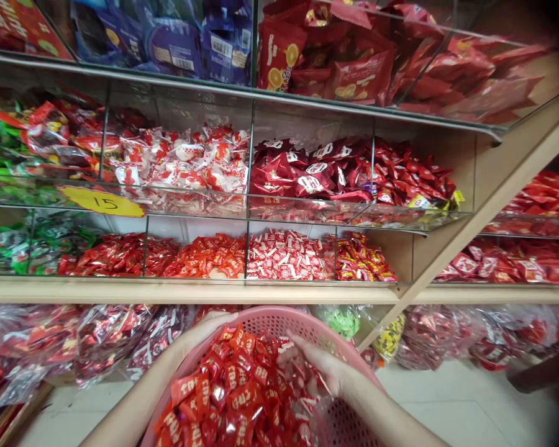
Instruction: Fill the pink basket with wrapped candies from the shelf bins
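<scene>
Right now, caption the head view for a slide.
Left hand on pink basket, right hand among its red packets, facing stocked shelves.

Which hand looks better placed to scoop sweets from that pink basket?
Probably the right hand: it is inside the pink basket, among the wrapped sweets, while the left hand is at the basket's rim.

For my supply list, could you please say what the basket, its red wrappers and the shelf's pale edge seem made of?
Basket: probably moulded plastic, satin, given its regular holes. Red wrappers: likely glossy plastic film, showing highlights and creases. Pale edge: perhaps smooth wood or laminate, given its tan colour.
</scene>
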The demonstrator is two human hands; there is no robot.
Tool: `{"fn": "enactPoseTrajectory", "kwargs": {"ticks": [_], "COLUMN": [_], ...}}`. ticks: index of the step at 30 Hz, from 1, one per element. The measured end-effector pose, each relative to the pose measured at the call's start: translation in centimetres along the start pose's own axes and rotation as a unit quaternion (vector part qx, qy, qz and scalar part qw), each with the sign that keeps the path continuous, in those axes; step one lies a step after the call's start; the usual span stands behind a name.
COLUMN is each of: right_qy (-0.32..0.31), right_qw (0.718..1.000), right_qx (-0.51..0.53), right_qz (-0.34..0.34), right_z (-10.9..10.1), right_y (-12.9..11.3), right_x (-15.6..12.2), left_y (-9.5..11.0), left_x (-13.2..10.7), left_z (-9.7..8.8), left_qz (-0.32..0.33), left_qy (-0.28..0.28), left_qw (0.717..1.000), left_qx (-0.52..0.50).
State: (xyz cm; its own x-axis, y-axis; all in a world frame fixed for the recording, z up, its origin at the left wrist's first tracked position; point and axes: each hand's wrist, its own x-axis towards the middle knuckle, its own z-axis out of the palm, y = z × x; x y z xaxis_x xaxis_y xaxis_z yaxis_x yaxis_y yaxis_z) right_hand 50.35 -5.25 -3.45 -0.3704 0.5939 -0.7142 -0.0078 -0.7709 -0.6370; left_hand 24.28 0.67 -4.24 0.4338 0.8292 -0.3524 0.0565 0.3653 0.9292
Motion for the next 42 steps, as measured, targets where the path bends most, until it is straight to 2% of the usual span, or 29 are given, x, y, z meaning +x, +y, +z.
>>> {"fn": "enactPoseTrajectory", "kwargs": {"ticks": [3, 7, 11, 16, 24, 27, 30, 33, 35, 39, 42], "right_qy": [-0.046, -0.040, 0.001, -0.008, 0.003, 0.017, 0.086, 0.158, 0.173, 0.201, 0.189], "right_qw": [0.996, 0.996, 0.998, 0.993, 0.976, 0.985, 0.984, 0.943, 0.916, 0.880, 0.885], "right_qx": [-0.001, 0.008, 0.044, 0.108, 0.149, 0.101, -0.036, -0.200, -0.266, -0.287, -0.252], "right_qz": [0.079, 0.074, 0.034, -0.036, -0.158, -0.138, -0.151, -0.215, -0.245, -0.320, -0.342], "right_z": [0.9, 1.1, 0.6, 0.4, -0.5, -0.4, -0.4, -0.8, -1.2, -1.5, -1.0], "right_y": [0.5, 0.4, -0.2, -0.6, -0.6, -0.6, -0.4, 0.1, 0.4, 0.4, -0.1], "right_x": [0.3, 0.4, 0.1, -0.3, 0.1, 0.0, 0.3, 1.2, 1.9, 2.2, 1.4], "left_y": [0.3, 0.5, 0.1, -0.1, 0.9, 1.7, 2.1, 2.3, 2.3, 2.3, 2.2], "left_x": [0.0, -0.2, -0.2, 0.0, -0.7, -1.3, -1.5, -1.7, -1.8, -1.7, -1.6], "left_z": [-0.1, -0.1, -0.2, -0.4, 0.0, 0.2, 0.3, 0.5, 0.6, 0.5, 0.4], "left_qz": [-0.002, 0.005, 0.007, 0.004, -0.003, 0.004, 0.003, -0.005, -0.008, -0.008, -0.006], "left_qy": [-0.006, -0.011, -0.005, -0.014, 0.023, 0.034, 0.034, 0.021, 0.017, 0.023, 0.029], "left_qw": [1.000, 1.000, 1.000, 1.000, 0.999, 0.998, 0.998, 0.999, 0.999, 0.999, 0.998], "left_qx": [0.007, 0.007, 0.002, 0.005, 0.032, 0.044, 0.044, 0.042, 0.041, 0.043, 0.049]}}
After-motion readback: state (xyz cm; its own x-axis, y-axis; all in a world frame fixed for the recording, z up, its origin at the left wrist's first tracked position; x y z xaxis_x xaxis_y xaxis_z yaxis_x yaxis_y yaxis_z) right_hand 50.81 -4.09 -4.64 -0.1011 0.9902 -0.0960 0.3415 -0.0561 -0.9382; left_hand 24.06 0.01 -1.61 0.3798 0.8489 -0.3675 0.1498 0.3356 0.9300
